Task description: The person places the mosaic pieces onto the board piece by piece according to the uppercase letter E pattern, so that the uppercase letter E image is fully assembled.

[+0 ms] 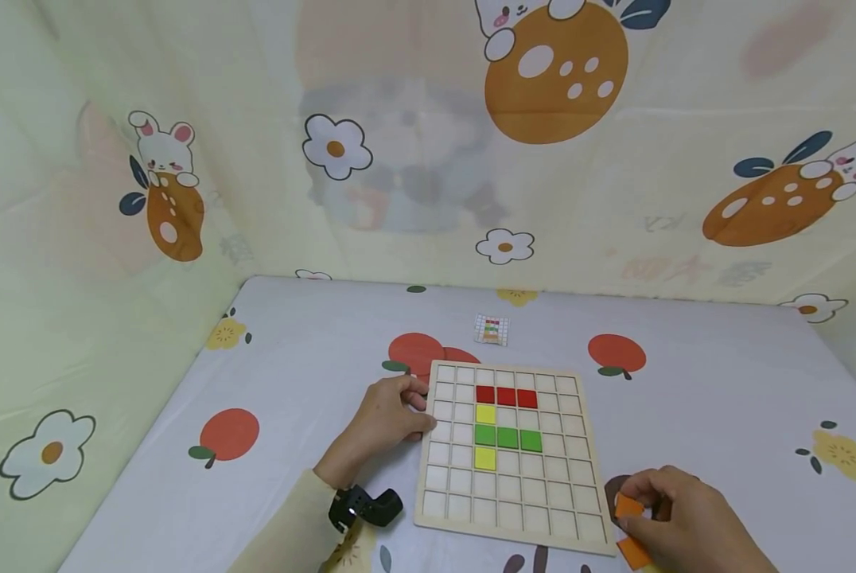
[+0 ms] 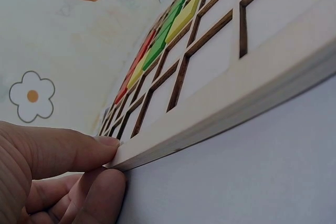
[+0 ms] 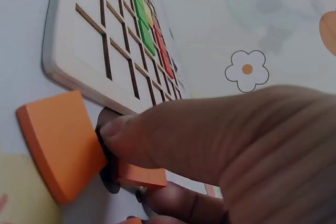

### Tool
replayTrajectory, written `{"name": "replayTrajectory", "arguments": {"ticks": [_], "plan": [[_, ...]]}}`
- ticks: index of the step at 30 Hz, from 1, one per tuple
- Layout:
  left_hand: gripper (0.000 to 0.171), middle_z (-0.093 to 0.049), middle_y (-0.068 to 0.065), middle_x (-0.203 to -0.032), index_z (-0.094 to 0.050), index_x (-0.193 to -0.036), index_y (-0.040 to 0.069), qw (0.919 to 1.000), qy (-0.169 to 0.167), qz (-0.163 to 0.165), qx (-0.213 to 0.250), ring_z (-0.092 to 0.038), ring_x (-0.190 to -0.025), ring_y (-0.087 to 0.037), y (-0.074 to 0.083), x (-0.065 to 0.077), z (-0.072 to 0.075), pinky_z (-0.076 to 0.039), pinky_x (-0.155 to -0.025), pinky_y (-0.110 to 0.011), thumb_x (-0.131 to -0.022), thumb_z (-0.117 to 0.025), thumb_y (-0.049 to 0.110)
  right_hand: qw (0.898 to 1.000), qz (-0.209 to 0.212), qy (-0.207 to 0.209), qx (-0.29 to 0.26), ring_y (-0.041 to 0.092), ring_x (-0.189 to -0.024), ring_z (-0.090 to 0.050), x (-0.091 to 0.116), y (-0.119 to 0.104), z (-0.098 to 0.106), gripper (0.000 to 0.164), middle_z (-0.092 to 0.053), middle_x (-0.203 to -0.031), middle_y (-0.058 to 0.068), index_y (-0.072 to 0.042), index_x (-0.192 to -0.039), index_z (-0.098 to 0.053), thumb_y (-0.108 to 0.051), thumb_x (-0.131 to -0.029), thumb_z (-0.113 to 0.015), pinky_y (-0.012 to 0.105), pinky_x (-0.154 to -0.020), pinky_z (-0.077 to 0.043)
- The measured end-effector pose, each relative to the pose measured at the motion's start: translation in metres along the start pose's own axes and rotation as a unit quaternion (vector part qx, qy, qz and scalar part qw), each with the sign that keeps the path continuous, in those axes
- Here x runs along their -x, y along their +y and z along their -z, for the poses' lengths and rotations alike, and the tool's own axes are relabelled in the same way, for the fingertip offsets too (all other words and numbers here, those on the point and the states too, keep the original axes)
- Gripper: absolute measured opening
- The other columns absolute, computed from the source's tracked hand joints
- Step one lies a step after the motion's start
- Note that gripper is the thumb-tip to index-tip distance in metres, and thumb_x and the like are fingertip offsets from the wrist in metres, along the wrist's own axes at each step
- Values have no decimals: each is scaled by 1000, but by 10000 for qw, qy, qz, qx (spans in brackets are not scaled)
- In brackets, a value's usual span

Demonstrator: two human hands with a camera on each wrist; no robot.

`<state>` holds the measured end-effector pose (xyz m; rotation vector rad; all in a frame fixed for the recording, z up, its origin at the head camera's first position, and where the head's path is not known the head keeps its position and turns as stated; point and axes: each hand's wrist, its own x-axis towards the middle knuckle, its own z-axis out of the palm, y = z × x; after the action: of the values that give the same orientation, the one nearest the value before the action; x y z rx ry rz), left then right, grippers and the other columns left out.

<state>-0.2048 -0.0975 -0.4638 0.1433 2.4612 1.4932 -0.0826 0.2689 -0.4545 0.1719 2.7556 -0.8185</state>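
Note:
A wooden grid board (image 1: 438, 477) lies on the table, with three red tiles (image 1: 506, 396), three green tiles (image 1: 507, 438) and two yellow tiles (image 1: 484, 459) in its squares. At its left edge, my left hand (image 1: 388, 418) holds the rim between thumb (image 2: 79, 150) and fingers. Beside the board's near right corner, my right hand (image 1: 686, 509) pinches an orange tile (image 1: 628, 506) between thumb and finger. A second orange tile (image 3: 63, 145) lies on the cloth close to the right thumb. Part of the pinched tile is hidden by the thumb in the right wrist view.
Behind the board lies a small card (image 1: 492, 329) printed with a coloured grid pattern. A white cloth (image 1: 313, 342) with fruit prints covers the table, and patterned curtains (image 1: 414, 199) stand around its back and sides. A black wrist camera (image 1: 363, 507) sits on the left sleeve.

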Motion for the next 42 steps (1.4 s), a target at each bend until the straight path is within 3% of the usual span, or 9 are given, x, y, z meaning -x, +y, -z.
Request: {"name": "replayTrajectory", "arguments": {"ticks": [3, 12, 16, 19, 23, 29, 36, 42], "plan": [[41, -63, -7, -92, -68, -121, 0, 10000, 14, 26, -25, -63, -69, -16, 0, 0, 0, -60, -61, -26, -83, -84, 2, 9995, -184, -21, -238, 11, -73, -52, 1, -1, 0, 25, -60, -84, -3, -15, -102, -71, -31, -87, -84, 23, -60, -44], [41, -63, -7, -92, -68, -120, 0, 10000, -11, 57, 12, -63, -70, -17, 1, 2, 0, -60, -61, -27, -83, -84, 2, 9955, -184, -183, -915, 10, -70, -58, 5, -6, 6, 20, -65, -84, -1, -13, -103, -73, -28, -93, -80, 23, -60, -49], [41, -63, -7, -93, -68, -120, 1, 9999, -12, 102, 33, -63, -70, -16, 1, 2, 0, -60, -60, -25, -83, -84, 3, 9848, 44, -421, -1683, 15, -69, -64, 4, -10, 6, 24, -67, -87, 4, -5, -111, -72, -23, -96, -76, 25, -61, -55], [40, -63, -7, -93, -68, -120, 1, 9999, 9, 119, 25, -63, -71, -17, 1, 2, 0, -60, -60, -25, -84, -84, 3, 9759, 468, -606, -2045, 16, -73, -67, 2, -13, 4, 26, -70, -90, 7, 1, -115, -70, -15, -96, -75, 27, -65, -59], [41, -62, -7, -93, -67, -120, 1, 9999, 20, 126, 16, -63, -72, -17, 1, 2, 1, -60, -61, -26, -83, -85, 3, 9738, 972, -629, -1958, 12, -76, -67, -2, -20, -1, 24, -73, -95, 6, 1, -117, -70, -9, -95, -74, 25, -68, -59], [40, -63, -7, -92, -67, -119, 1, 9999, -16, 123, 56, -63, -70, -16, 3, 1, 1, -60, -60, -26, -83, -84, 2, 9833, 968, -379, -1494, 8, -76, -63, -6, -35, -6, 20, -75, -108, 2, -10, -114, -76, -7, -95, -73, 22, -66, -54], [38, -64, -6, -92, -68, -119, 0, 10000, -74, 57, 31, -63, -69, -15, 2, 0, 2, -60, -60, -27, -83, -82, 2, 9871, 975, -558, -1140, 7, -73, -58, -5, -37, -2, 30, -66, -89, 0, -8, -116, -75, -8, -86, -81, 22, -61, -52], [38, -64, -6, -91, -68, -118, 0, 10000, -62, 18, 17, -63, -68, -15, 2, 1, 2, -60, -60, -27, -83, -82, 2, 9881, 1049, -768, -827, 7, -74, -55, -9, -35, -1, 23, -63, -85, -2, -9, -104, -75, -8, -83, -84, 21, -62, -52]]}}
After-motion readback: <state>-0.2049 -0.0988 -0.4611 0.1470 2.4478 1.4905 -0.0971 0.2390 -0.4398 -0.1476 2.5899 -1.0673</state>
